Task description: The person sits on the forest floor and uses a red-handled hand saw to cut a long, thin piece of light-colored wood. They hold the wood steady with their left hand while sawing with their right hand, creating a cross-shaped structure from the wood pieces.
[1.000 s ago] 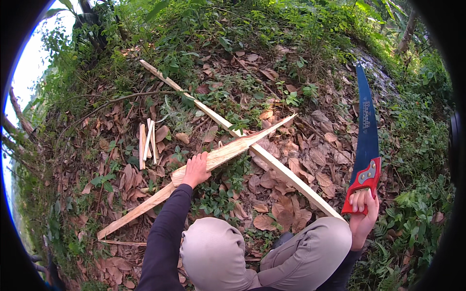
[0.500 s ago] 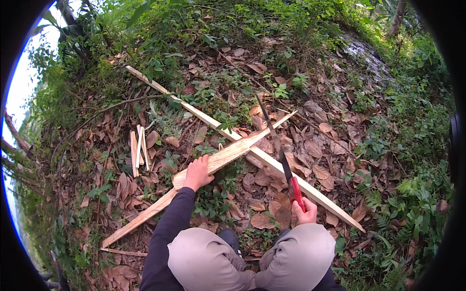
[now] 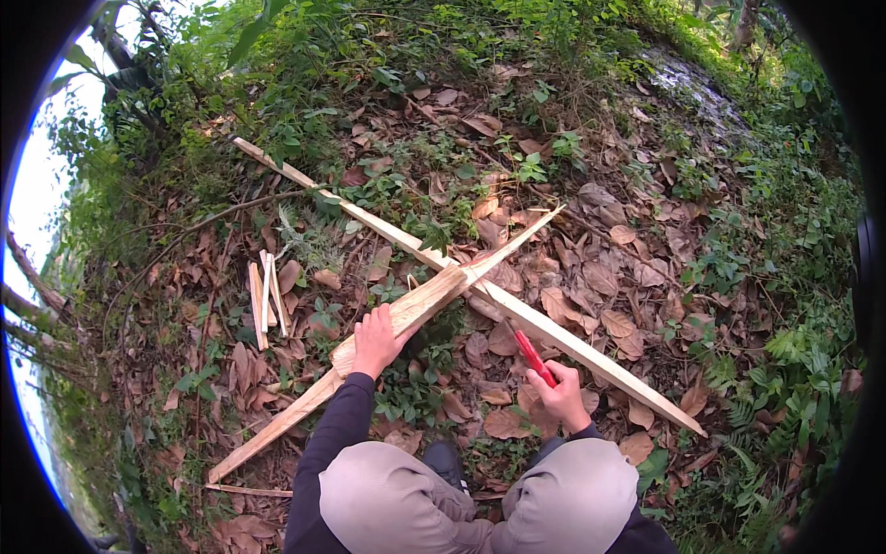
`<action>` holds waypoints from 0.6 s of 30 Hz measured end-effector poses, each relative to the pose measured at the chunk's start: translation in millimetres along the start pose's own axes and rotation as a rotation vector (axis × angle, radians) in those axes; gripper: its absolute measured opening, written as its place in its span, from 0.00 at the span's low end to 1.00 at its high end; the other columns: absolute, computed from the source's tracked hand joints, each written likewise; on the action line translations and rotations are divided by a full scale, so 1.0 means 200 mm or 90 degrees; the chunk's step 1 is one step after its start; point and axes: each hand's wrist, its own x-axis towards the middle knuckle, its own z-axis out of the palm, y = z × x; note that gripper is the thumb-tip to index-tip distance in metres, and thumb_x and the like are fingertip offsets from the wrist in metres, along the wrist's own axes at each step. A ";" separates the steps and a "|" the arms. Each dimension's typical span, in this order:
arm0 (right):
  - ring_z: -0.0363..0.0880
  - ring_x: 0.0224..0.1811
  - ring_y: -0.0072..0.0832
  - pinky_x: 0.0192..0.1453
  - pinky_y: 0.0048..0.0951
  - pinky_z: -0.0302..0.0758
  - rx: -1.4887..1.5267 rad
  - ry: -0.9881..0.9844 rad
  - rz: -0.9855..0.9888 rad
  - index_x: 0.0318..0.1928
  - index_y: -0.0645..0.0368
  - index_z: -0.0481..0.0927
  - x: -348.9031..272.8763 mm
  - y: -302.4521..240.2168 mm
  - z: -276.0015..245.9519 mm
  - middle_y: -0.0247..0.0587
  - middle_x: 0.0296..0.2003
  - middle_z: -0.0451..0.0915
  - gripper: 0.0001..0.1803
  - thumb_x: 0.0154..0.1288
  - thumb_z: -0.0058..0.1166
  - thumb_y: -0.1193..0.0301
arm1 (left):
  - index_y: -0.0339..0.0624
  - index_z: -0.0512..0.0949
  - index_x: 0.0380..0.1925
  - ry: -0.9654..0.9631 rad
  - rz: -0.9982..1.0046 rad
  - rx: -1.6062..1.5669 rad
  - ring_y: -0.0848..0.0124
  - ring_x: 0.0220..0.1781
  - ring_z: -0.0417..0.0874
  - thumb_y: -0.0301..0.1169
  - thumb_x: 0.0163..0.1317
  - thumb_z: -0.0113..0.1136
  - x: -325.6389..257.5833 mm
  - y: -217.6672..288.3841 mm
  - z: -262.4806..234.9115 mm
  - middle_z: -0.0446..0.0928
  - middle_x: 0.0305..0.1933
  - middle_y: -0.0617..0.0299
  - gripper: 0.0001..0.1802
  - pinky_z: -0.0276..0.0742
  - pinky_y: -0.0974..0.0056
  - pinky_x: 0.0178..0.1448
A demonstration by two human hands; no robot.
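My left hand grips the near part of a thick, rough split piece of wood, pressing it down. That piece lies across a long pale wooden strip, which runs diagonally from far left to near right. In my right hand is a red-handled saw. Its narrow dark blade points up and left toward the crossing of the two pieces and looks strongly foreshortened; whether it touches the wood I cannot tell. Another long flat piece of wood extends under the split piece toward the near left.
Several short wood sticks lie in a small pile to the left. A thin sliver rests near the left strip's end. Dry brown leaves and low green plants cover the ground. My knees are bent close below.
My right hand has moved up and slightly left, tilting the saw so its blade now points toward the crossed wood instead of standing beyond it. My left hand stays on the split piece.
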 end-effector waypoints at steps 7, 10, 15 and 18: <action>0.59 0.19 0.18 0.23 0.30 0.60 0.002 -0.005 0.032 0.26 0.63 0.78 0.02 0.15 0.00 0.33 0.14 0.63 0.18 0.65 0.65 0.62 | 0.35 0.71 0.56 -0.012 0.040 -0.031 0.54 0.49 0.80 0.65 0.55 0.64 0.02 0.04 -0.05 0.79 0.46 0.51 0.46 0.74 0.51 0.51; 0.59 0.19 0.18 0.24 0.30 0.60 0.011 -0.032 0.053 0.26 0.63 0.79 0.01 0.17 0.03 0.33 0.14 0.64 0.19 0.66 0.64 0.61 | 0.34 0.71 0.56 -0.039 0.018 -0.028 0.53 0.49 0.81 0.66 0.53 0.65 0.03 0.02 -0.04 0.78 0.46 0.50 0.48 0.76 0.52 0.52; 0.59 0.19 0.18 0.24 0.30 0.59 0.090 -0.081 0.125 0.23 0.63 0.75 -0.03 0.18 0.01 0.30 0.14 0.64 0.22 0.68 0.62 0.59 | 0.34 0.71 0.56 -0.041 0.014 -0.061 0.54 0.48 0.81 0.65 0.53 0.66 0.03 0.04 -0.07 0.78 0.46 0.50 0.47 0.77 0.53 0.52; 0.57 0.19 0.18 0.24 0.30 0.58 0.095 -0.128 0.123 0.22 0.63 0.73 0.00 0.18 0.01 0.29 0.15 0.62 0.23 0.68 0.61 0.59 | 0.34 0.71 0.56 -0.030 0.031 -0.066 0.54 0.47 0.81 0.65 0.54 0.66 0.03 0.02 -0.06 0.78 0.46 0.50 0.46 0.77 0.52 0.52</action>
